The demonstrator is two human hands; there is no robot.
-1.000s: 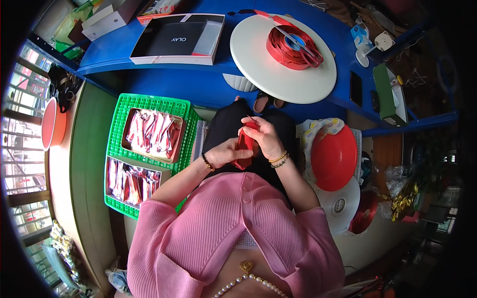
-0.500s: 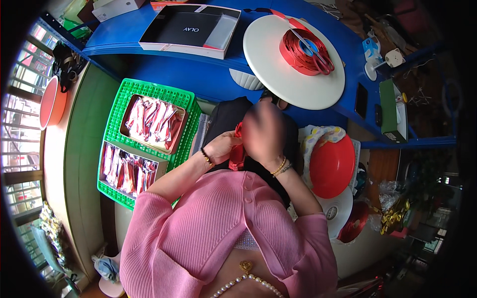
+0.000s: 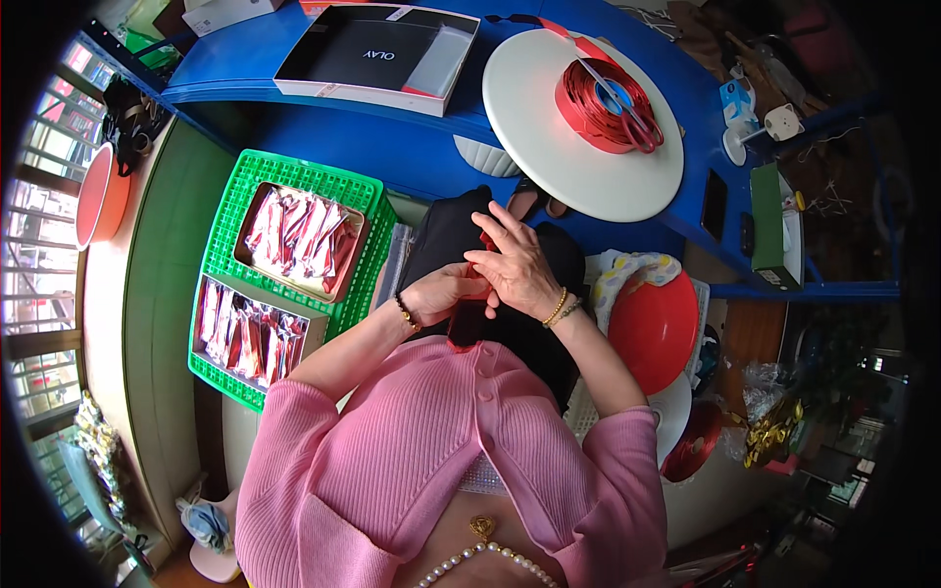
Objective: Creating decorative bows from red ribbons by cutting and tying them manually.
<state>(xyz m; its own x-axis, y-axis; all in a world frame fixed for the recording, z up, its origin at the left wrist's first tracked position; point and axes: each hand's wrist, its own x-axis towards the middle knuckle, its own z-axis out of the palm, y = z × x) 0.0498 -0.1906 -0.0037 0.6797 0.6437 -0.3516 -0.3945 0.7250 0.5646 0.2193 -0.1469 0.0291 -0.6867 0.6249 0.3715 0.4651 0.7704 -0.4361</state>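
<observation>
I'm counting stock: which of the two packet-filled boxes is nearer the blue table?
The round-cornered upper box; the square-cornered lower box sits farther from the table.

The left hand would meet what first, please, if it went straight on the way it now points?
Past the red piece it holds, the left hand would probably meet the right hand first, though depth is unclear.

Pink ribbed cardigan [image 3: 392,431], pearl necklace [image 3: 492,550]
</observation>
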